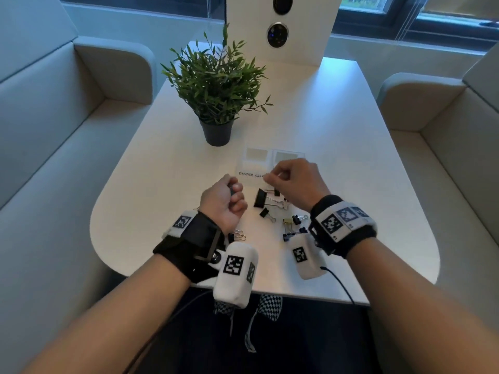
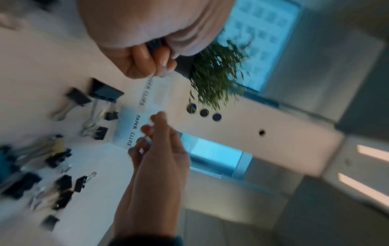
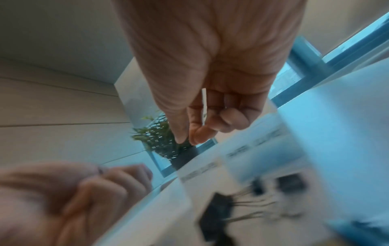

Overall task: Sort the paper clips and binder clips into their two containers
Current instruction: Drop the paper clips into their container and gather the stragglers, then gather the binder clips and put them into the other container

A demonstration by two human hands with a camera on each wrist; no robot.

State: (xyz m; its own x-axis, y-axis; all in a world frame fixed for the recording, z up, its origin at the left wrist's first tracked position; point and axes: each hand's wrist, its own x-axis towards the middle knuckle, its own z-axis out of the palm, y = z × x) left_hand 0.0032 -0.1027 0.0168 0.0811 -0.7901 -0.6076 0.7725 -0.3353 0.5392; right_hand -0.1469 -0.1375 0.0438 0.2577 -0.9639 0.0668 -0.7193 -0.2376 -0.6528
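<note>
My left hand [image 1: 234, 197] is curled into a fist round a small dark binder clip [image 1: 232, 190], also seen in the left wrist view as the binder clip [image 2: 154, 45]. My right hand [image 1: 271, 176] hovers over the labels and pinches a thin pale paper clip [image 3: 203, 106], seen edge-on. Two clear shallow containers [image 1: 256, 157] [image 1: 288, 157] stand behind paper labels reading BINDER CLIPS [image 1: 251, 174] and PAPER CLIPS [image 2: 133, 129]. Several loose binder clips lie between my wrists, among them a large black one [image 1: 260, 197], a small black one [image 1: 264, 212] and a gold one [image 1: 287, 221].
A potted green plant [image 1: 217, 85] stands just behind the containers on the white table [image 1: 337, 147]. A white panel [image 1: 278, 28] with round dark sensors rises at the far end. Pale sofas flank the table on both sides. More small clips lie under my left wrist [image 1: 239, 234].
</note>
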